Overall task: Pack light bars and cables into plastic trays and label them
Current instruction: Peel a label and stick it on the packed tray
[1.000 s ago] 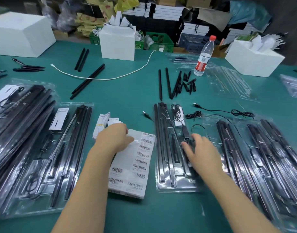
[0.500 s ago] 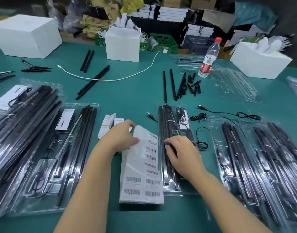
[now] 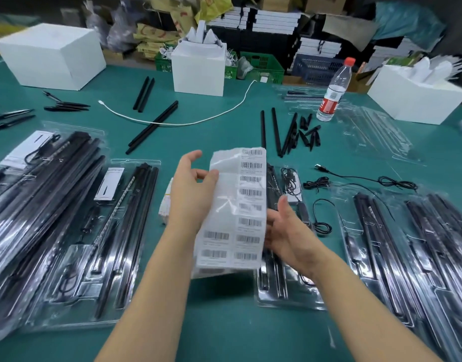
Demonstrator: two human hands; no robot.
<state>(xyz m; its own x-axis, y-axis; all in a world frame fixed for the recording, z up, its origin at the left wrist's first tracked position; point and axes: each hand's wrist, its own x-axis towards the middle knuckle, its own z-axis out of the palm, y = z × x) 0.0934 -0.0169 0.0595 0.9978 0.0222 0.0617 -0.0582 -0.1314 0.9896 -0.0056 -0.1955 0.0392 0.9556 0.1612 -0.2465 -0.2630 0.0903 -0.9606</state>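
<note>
The label sheet, flat on the table a second ago, is now lifted above it, pinched at its left edge by the left hand. The right hand, fingers loosely apart, has left the packed tray to steady the sheet's right edge, so peeling a label probably comes next.

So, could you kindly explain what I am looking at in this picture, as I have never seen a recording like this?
There is no machine here: a person wears a camera on the head, looking down at their own two bare hands. The left hand grips a sheet of barcode labels lifted above the green table. The right hand is open beside the sheet's lower edge; whether it touches the sheet is unclear. Under it lies a clear plastic tray with black light bars, and cables lie nearby. Filled trays lie on both sides. Farther back stand white boxes and a water bottle.
</note>
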